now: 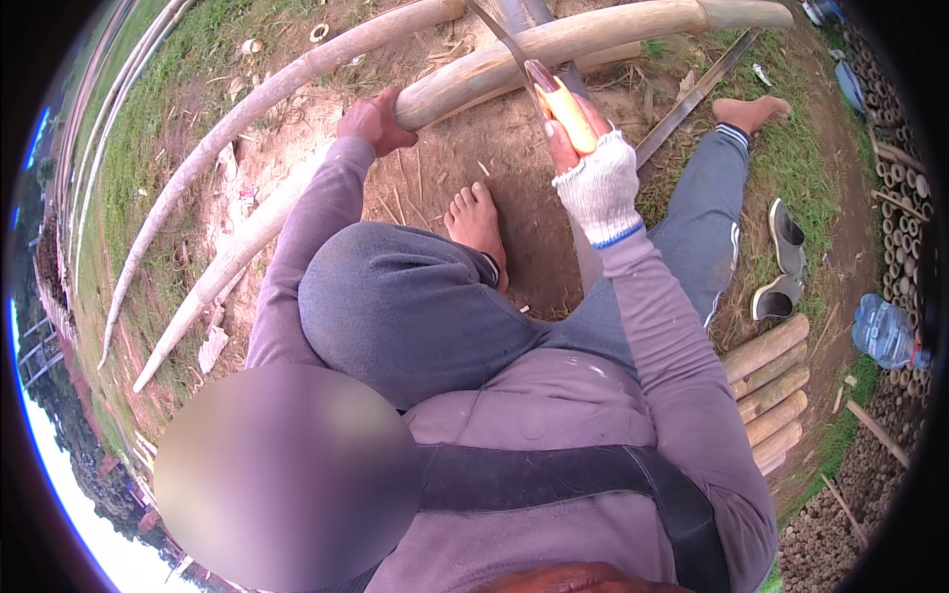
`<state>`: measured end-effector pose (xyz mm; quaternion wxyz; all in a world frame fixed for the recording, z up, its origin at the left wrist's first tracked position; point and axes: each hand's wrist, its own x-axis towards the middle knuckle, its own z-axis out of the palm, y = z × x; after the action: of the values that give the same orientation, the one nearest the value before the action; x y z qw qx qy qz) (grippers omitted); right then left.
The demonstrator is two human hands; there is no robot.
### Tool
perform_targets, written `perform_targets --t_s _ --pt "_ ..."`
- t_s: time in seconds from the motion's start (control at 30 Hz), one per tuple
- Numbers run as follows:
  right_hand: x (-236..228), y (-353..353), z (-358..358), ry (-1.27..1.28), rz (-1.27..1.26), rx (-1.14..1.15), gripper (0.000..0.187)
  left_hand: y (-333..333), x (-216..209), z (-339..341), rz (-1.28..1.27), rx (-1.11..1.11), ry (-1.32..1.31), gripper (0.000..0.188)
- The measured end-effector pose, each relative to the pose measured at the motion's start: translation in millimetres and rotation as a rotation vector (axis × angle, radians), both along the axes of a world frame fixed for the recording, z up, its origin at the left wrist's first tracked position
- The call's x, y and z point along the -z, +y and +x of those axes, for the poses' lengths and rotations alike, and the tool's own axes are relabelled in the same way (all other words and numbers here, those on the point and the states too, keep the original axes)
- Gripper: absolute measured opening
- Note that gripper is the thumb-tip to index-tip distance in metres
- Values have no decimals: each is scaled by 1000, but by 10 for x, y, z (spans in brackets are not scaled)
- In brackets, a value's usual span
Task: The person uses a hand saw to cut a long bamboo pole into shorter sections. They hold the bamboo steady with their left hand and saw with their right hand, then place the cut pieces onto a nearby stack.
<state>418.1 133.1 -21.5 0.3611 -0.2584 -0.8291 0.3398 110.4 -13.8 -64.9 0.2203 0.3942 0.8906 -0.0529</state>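
My left hand (376, 123) is bare, with its fingers wrapped round a thick pale bamboo pole (583, 42) that stretches away to the right. In my right hand (591, 158), which wears a white knitted glove with bare fingertips, is the orange-yellow handle of a long-bladed hand tool (565, 111). Its narrow blade runs up and left across the pole; whether that is a saw or a knife I cannot tell. Beyond my left forearm lies another pale pole (232, 252), partly hidden by the arm. A longer bamboo pole (213, 143) curves farther out.
A long flat dark strip (697, 97) lies by my outstretched right foot (753, 112). Slip-on shoes (781, 262) sit on the grass. Cut poles (766, 385) lie beside my right elbow. Stacked bamboo pieces (902, 232) and a blue plastic bottle (885, 331) stand at the far right.
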Motion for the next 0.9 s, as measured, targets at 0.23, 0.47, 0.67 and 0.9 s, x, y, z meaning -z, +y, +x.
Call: perform_targets --t_s 0.23,0.47,0.67,0.9 --pt "-46 -515 1123 68 -367 -88 47 -131 178 -55 16 -9 51 85" --pt "136 214 -290 49 11 -7 37 3 78 6 3 9 1 85" --pt "-141 -460 1128 -48 -341 -43 39 -154 130 -8 35 -7 37 77" --pt "-62 202 -288 -88 -8 56 29 30 117 -81 46 31 49 71"
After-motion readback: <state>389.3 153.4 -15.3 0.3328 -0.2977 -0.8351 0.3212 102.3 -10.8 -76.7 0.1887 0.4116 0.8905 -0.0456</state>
